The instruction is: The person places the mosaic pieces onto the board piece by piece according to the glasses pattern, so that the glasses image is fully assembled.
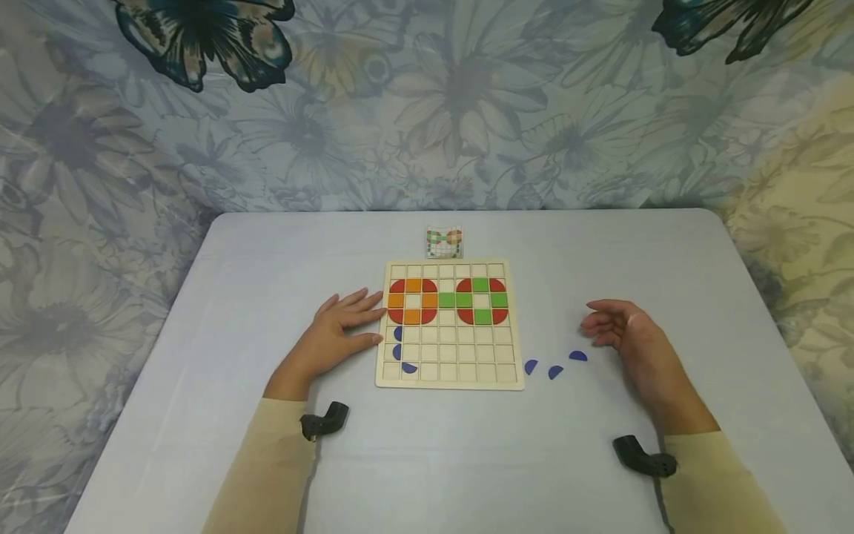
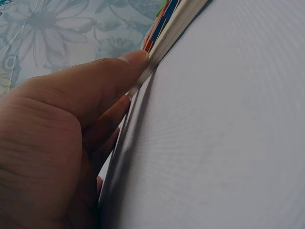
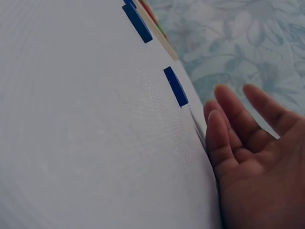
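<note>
A square wooden grid board (image 1: 448,354) lies on the table, with red, orange and green pieces forming two ring shapes joined by a green bar. Three blue half-circle pieces (image 1: 409,368) sit in its lower left cells. My left hand (image 1: 330,330) rests at the board's left edge, its fingers spread and fingertips touching the rim. My right hand (image 1: 627,337) is to the right of the board, fingers loosely bent and holding nothing. Between it and the board lie three loose blue half-circles (image 1: 555,372); the nearest blue half-circle (image 3: 176,86) is just off the fingertips in the right wrist view.
A small pattern card (image 1: 444,242) with a similar coloured design lies just behind the board. The white table (image 1: 467,460) reaches back to a wall of flowered fabric (image 1: 460,111). Each wrist wears a black camera mount (image 1: 325,421).
</note>
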A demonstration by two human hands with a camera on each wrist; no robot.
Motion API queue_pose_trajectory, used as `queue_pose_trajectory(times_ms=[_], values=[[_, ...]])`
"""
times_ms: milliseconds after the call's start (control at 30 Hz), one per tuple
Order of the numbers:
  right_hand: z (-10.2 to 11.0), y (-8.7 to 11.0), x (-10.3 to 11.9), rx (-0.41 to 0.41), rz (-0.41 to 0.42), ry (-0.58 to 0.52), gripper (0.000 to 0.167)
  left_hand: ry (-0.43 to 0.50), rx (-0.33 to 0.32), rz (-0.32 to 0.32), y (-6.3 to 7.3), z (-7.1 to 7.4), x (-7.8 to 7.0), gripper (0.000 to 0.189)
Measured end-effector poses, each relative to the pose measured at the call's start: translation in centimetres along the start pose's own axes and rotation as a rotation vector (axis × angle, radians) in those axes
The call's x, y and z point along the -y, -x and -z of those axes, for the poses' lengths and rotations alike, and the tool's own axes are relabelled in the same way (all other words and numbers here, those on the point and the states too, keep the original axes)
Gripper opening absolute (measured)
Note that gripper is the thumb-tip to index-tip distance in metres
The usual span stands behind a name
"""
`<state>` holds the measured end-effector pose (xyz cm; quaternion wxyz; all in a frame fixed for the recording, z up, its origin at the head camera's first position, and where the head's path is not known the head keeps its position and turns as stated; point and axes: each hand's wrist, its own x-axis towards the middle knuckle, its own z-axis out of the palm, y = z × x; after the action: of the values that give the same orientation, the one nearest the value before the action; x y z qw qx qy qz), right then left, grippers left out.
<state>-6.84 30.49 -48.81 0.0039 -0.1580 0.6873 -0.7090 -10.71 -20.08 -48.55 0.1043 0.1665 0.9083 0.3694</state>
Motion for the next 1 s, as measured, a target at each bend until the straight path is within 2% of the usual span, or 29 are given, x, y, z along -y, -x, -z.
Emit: queue_pose_trajectory(times_ms=[133, 233, 400, 533, 733, 1000], values=[[0.1, 0.1, 0.1, 0.024, -0.043, 0.238, 0.034, 0.009, -0.001, -0.001, 0.0, 0.0, 0.1, 0.055], [-0.1, 0.3, 0.2, 0.05, -0.102, 0.432, 0.036, 0.008, 0.003, 0.004, 0.0, 0.0, 0.1, 0.055], [-0.2, 0.3, 0.4, 0.086, -0.171, 0.595, 0.039, 0.006, 0.003, 0.008, 0.0, -0.1, 0.1, 0.055], [0.2, 0.3, 0.7, 0.121, -0.158, 0.721, 0.033, 0.019, -0.002, 0.005, 0.0, -0.1, 0.2, 0.055], [0.6, 0.4, 0.9, 0.134, -0.069, 0.813, 0.021, 0.018, -0.002, 0.003, 0.0, 0.0, 0.2, 0.056], [0.2, 0.3, 1.1, 0.119, -0.087, 0.822, 0.022, 0.005, -0.001, 0.005, 0.0, 0.0, 0.1, 0.056]])
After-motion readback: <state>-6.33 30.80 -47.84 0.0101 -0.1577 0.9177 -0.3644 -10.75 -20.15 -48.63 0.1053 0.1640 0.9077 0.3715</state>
